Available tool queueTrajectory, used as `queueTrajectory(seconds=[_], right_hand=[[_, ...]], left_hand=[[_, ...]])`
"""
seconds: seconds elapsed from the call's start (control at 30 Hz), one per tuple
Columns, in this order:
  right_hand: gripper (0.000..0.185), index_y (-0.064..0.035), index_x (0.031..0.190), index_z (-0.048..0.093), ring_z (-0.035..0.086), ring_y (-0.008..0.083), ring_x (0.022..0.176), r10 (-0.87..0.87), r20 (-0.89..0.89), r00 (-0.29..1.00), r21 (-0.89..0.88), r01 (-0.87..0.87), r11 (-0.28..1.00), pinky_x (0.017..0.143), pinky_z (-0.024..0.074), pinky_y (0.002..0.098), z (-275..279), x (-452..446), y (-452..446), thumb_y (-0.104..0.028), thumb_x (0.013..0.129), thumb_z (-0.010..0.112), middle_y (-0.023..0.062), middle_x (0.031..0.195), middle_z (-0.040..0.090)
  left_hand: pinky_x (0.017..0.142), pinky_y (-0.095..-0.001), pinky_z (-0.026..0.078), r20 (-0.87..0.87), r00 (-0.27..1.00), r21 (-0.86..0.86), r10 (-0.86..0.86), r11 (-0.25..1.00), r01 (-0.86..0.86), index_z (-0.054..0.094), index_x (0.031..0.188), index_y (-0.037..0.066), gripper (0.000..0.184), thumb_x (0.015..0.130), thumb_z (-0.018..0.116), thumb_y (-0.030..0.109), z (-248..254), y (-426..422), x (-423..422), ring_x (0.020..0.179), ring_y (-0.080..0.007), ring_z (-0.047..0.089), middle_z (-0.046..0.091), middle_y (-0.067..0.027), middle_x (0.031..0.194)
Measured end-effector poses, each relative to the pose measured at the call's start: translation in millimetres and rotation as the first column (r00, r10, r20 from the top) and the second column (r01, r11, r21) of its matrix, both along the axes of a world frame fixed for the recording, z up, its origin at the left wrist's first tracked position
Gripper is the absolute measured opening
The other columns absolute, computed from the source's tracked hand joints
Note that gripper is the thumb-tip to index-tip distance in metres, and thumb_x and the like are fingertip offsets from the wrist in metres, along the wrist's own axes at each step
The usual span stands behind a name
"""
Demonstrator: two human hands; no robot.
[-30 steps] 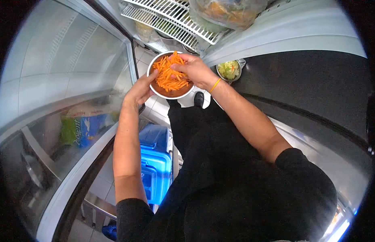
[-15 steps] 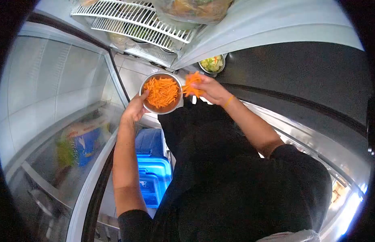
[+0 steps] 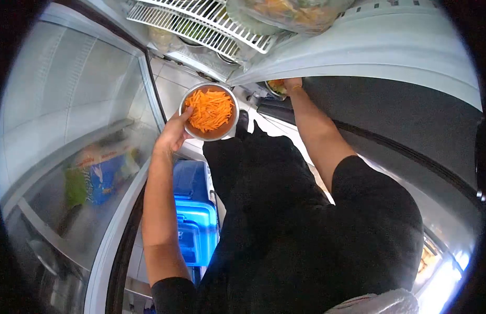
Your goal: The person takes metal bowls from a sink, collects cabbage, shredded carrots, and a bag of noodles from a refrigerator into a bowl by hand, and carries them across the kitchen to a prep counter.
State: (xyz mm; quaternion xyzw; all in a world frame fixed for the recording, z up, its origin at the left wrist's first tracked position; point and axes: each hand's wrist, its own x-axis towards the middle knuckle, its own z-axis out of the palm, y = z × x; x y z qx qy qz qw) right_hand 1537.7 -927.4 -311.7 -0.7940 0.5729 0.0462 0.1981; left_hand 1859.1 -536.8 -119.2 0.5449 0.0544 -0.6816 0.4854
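My left hand (image 3: 173,133) grips a round metal bowl (image 3: 223,130) by its near left rim, with the thumb over the edge. Cut carrot sticks (image 3: 209,109) fill much of that bowl. My right hand (image 3: 292,83) reaches to a second metal bowl (image 3: 272,91) on the dark counter, holding chopped vegetables with some orange among them. The fridge edge and the hand itself hide its fingers, so what they hold does not show.
An open glass door (image 3: 91,99) stands on the left. White wire shelves (image 3: 201,23) and a bag of food (image 3: 300,13) are above. The dark counter (image 3: 368,104) runs along the right. Blue plastic bins (image 3: 193,230) stand below my left forearm.
My right hand, earlier holding a bunch of carrot sticks beside the carrot bowl, has moved right and away to the vegetable bowl. My left hand keeps its hold on the carrot bowl.
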Motion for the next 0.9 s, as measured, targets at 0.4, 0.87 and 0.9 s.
queueTrajectory(seconds=[0.4,0.87,0.9], right_hand=[[0.043,-0.0076,0.121,0.070,0.067,0.0350,0.115,0.559,-0.614,0.558,-0.107,-0.760,0.641,0.098,0.0541,0.0440,-39.6,-46.1,-21.1,-0.041,0.100,0.052,0.0181,0.124,0.070],[0.029,-0.0081,0.115,0.069,0.069,0.0358,0.098,0.589,0.466,0.660,-0.041,-0.649,0.760,0.082,0.0556,0.0445,271.1,109.6,239.7,-0.024,0.090,0.070,0.0157,0.105,0.071],[0.030,-0.0083,0.116,0.068,0.069,0.0364,0.098,0.612,0.432,0.663,-0.070,-0.652,0.755,0.082,0.0554,0.0447,273.8,122.5,243.3,-0.024,0.090,0.070,0.0160,0.105,0.070]], left_hand=[[0.091,-0.0377,0.061,0.102,0.992,-0.061,0.076,0.996,-0.070,0.046,0.146,-0.001,0.059,0.104,0.057,0.039,24.1,2.3,14.7,0.119,-0.0235,0.067,0.062,-0.0143,0.138],[0.079,-0.0345,0.062,0.168,0.981,0.039,-0.095,0.995,0.089,0.043,0.150,0.005,0.056,0.107,0.050,0.042,35.9,-5.8,10.3,0.110,-0.0196,0.069,0.065,-0.0109,0.132],[0.077,-0.0328,0.061,0.148,0.982,0.034,-0.118,0.993,0.115,0.043,0.150,0.007,0.057,0.108,0.048,0.044,38.5,-6.7,9.9,0.109,-0.0188,0.069,0.065,-0.0100,0.132]])
